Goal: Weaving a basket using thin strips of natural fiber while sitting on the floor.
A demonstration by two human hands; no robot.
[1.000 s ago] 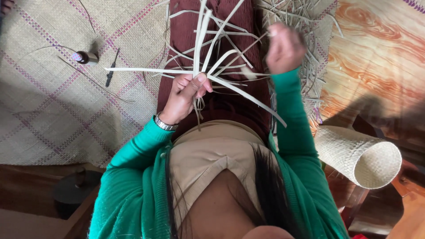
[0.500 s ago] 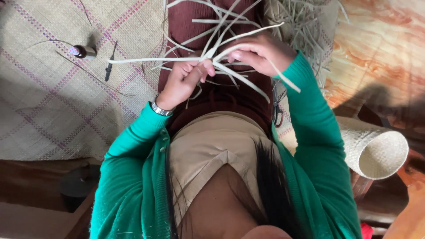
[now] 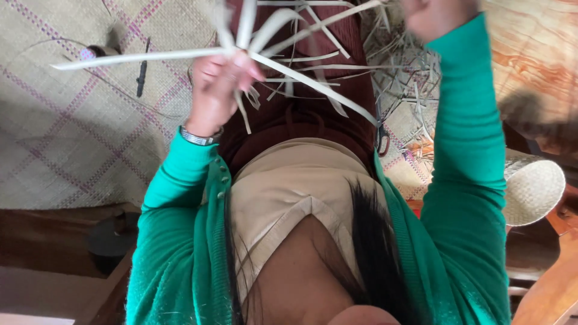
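Note:
My left hand [image 3: 220, 84], a metal band on its wrist, grips the crossing point of a bundle of pale flat weaving strips [image 3: 301, 72] that fan out over my dark red skirt. One long strip [image 3: 138, 58] sticks out to the left. My right hand [image 3: 433, 15] is raised at the top edge, partly cut off and blurred. It is closed in a fist at the end of a strip that runs up from the bundle. Both arms wear green sleeves.
A woven mat [image 3: 72, 150] with purple lines lies on the left, with a small spool [image 3: 96, 52] and a dark tool [image 3: 142, 66] on it. Loose strips [image 3: 409, 90] and scissors [image 3: 383, 141] lie to the right. A rolled woven piece [image 3: 533, 186] rests at far right.
My right hand, which was down at the bundle half a second ago, has pulled up and to the right. My left hand with the bundle has risen towards the camera.

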